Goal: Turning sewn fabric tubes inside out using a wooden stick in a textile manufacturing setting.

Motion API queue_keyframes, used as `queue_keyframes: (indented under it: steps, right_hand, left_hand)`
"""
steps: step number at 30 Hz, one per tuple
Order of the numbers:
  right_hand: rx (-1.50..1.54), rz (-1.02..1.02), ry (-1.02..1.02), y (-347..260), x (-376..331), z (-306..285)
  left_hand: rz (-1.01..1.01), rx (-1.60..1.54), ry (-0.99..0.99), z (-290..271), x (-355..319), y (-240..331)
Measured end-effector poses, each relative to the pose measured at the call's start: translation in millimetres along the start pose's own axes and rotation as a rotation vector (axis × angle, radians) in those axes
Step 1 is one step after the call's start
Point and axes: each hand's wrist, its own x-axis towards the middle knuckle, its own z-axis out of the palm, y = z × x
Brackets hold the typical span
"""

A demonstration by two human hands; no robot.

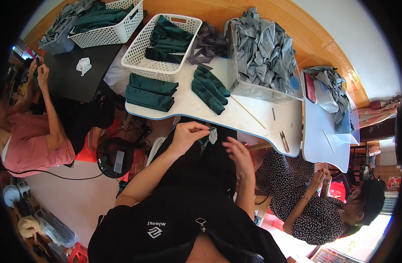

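Over my lap, my left hand (190,136) is closed in a pinch on the end of a small piece of dark green cloth with a pale grey side (212,135). To its right, my right hand (240,154) is held up with its fingers apart and nothing visible in them. Just beyond both hands, dark green velvet strips lie on the white table (183,106), one folded stack (151,93) at the left and a looser bundle (209,90) beside it.
A white basket (131,61) of green strips and a clear bin (271,93) heaped with grey cloth stand at the back. A thin stick (249,112) and thread snips (284,141) lie on the table. People sit at left (38,131) and right (315,210). A fan (115,157) stands lower left.
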Motion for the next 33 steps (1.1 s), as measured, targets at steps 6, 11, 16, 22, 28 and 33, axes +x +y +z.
queue_keyframes:
  steps: [6,11,16,22,28,33]
  right_hand:
    - [-0.051,-0.175,-0.068,17.7,-1.9,85.9]
    - [-0.704,-0.426,0.188,-43.2,-8.2,30.9]
    - [-1.211,-0.725,0.346,-119.4,10.6,54.5]
    - [-1.086,-0.692,0.140,-179.8,54.7,90.5]
    - [-0.963,-0.908,0.281,-331.7,100.8,99.5]
    - [-0.802,-0.950,0.277,-412.4,203.0,129.5]
  left_hand:
    - [0.285,0.103,0.019,50.6,2.7,39.0]
    - [0.267,0.280,0.049,-12.9,35.9,83.5]
    - [0.214,0.304,0.139,-23.8,90.6,133.3]
    - [0.576,0.906,0.221,1.6,103.2,84.6]
    - [0.632,1.165,0.096,50.2,84.2,73.8]
    - [0.598,1.105,0.077,50.6,102.3,98.3]
